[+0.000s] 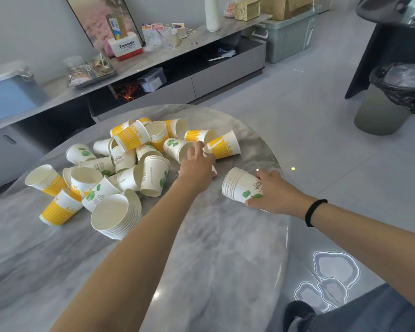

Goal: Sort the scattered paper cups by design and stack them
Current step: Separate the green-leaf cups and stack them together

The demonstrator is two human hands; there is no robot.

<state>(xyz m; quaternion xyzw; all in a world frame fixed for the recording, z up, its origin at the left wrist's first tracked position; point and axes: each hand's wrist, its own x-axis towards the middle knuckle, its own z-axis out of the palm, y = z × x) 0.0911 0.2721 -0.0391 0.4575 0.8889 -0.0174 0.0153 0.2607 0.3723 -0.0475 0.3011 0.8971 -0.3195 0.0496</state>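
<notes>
Cups: yellow-striped cups [132,137] and green-leaf cups [153,176] lie scattered on the grey marble table [201,271], mostly left and far.
Right hand [277,194]: fingers curled round a nested stack of green-leaf cups [242,185] lying on its side, right.
Left hand [198,164]: reaching among far cups; grip cannot be told.
Near stack [116,216]: nested, tipped over, left.

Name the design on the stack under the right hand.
White with green leaves, on the cup stack held by the right hand, head view.

Bright daylight, floor glare, wide-angle warp
</notes>
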